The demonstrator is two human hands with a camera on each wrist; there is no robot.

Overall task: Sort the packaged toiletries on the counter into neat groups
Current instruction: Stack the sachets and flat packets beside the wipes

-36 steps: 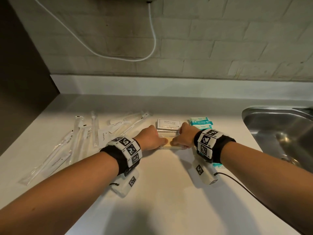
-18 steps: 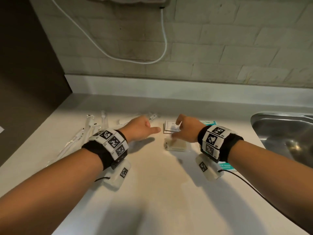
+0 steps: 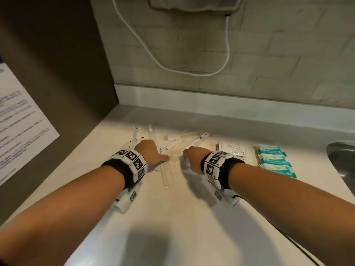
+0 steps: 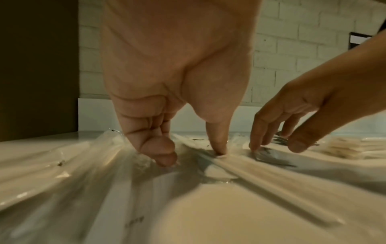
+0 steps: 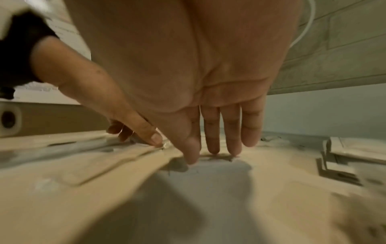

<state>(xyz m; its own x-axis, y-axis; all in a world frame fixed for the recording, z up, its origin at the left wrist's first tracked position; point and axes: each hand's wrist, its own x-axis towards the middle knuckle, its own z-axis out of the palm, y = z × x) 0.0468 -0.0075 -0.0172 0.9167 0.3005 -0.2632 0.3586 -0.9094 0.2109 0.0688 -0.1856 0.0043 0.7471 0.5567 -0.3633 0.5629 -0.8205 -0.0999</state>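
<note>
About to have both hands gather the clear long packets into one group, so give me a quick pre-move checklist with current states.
1. Left hand on the clear packets: ok, fingertips press the wrap.
2. Right hand on them: ok, straight fingers touch.
3. Packets aligned: not ok, fanned and overlapping.
4. White sachet stack set apart: ok.
5. Teal packs in a row: ok.
6. Packet count: cannot tell.
</note>
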